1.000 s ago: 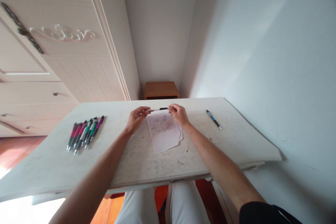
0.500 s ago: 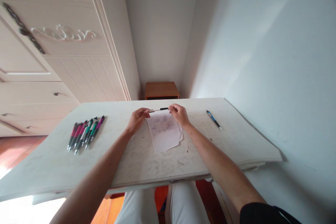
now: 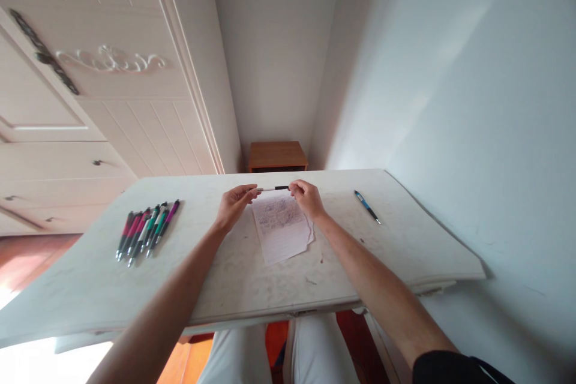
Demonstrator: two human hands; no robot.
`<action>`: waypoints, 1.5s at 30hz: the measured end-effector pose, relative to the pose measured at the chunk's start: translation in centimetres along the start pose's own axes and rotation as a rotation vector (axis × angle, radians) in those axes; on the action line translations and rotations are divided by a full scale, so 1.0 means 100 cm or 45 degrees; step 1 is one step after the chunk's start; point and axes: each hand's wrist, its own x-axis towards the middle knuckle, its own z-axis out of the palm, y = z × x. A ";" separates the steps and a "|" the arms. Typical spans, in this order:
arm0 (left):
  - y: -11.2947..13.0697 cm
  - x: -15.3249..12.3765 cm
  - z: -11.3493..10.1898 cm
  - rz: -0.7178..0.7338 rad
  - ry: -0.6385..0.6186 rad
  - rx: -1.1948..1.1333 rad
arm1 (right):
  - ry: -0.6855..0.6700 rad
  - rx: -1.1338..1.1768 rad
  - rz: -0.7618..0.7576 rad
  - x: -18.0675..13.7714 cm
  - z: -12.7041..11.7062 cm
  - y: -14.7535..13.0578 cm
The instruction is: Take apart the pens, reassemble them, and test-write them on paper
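Observation:
Between my two hands a pen (image 3: 281, 188) with a white barrel and a black grip lies level, just above the far edge of some paper. Fingers of my left hand (image 3: 236, 202) pinch its left end. On the black end, my right hand (image 3: 306, 197) is closed, hiding the tip. Beneath them are lined paper sheets (image 3: 281, 228) covered with dark scribbles in their upper half; a second sheet with a ragged edge peeks out at the right.
Several pens (image 3: 146, 229) in pink, green, white and purple lie bunched on the left of the white table (image 3: 234, 288). A blue and black pen (image 3: 367, 206) lies alone on the right. Behind stand a small wooden cabinet (image 3: 278, 155) and a white wardrobe (image 3: 148, 114).
The left fingers have shifted slightly on the pen's left end and look more stretched out. My right hand keeps its grip almost unmoved.

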 end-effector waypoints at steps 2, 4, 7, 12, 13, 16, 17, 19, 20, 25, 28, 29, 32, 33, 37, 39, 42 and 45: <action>0.001 0.000 0.001 -0.039 -0.033 -0.051 | 0.008 0.035 -0.011 0.000 0.001 -0.001; -0.001 0.000 0.000 -0.066 -0.056 -0.059 | 0.010 0.061 -0.027 -0.001 0.001 -0.001; -0.006 0.002 -0.002 -0.059 -0.060 -0.109 | -0.011 0.042 -0.054 -0.002 0.002 -0.001; -0.009 0.004 -0.005 -0.051 -0.077 -0.300 | -0.094 -0.032 -0.133 -0.003 0.003 0.001; -0.009 0.004 -0.005 -0.043 -0.082 -0.303 | -0.102 -0.035 -0.135 -0.003 0.003 0.002; -0.007 0.004 -0.005 -0.003 -0.081 -0.240 | -0.111 -0.023 -0.109 -0.003 0.003 0.003; -0.007 0.004 -0.005 0.013 -0.074 -0.212 | -0.113 -0.009 -0.094 -0.003 0.002 0.003; -0.005 0.003 -0.005 0.041 -0.057 -0.165 | -0.122 0.030 -0.064 -0.003 0.001 0.002; -0.005 0.003 -0.005 0.052 -0.049 -0.150 | -0.128 0.051 -0.049 -0.003 0.000 0.001; -0.002 0.002 -0.004 0.073 -0.021 -0.120 | -0.148 0.134 0.045 -0.002 0.000 0.001; -0.002 0.002 -0.003 0.053 -0.004 -0.147 | -0.160 0.217 0.124 -0.002 0.004 0.005; -0.002 0.003 -0.003 0.043 -0.001 -0.162 | -0.172 0.256 0.142 -0.002 0.005 0.006; -0.004 0.003 -0.003 0.020 0.021 -0.204 | -0.194 0.362 0.160 -0.002 0.008 0.009; -0.004 0.003 -0.003 0.013 0.030 -0.216 | -0.188 0.383 0.159 -0.002 0.008 0.009; -0.004 0.003 -0.004 -0.012 0.048 -0.239 | -0.126 0.434 0.168 -0.001 0.008 0.009; -0.004 0.003 -0.004 -0.011 0.053 -0.247 | -0.099 0.451 0.175 -0.001 0.009 0.011; -0.004 0.003 -0.005 -0.009 0.059 -0.258 | -0.064 0.474 0.201 0.000 0.008 0.013; -0.005 0.003 -0.006 -0.015 0.058 -0.249 | -0.044 0.458 0.213 0.000 0.007 0.014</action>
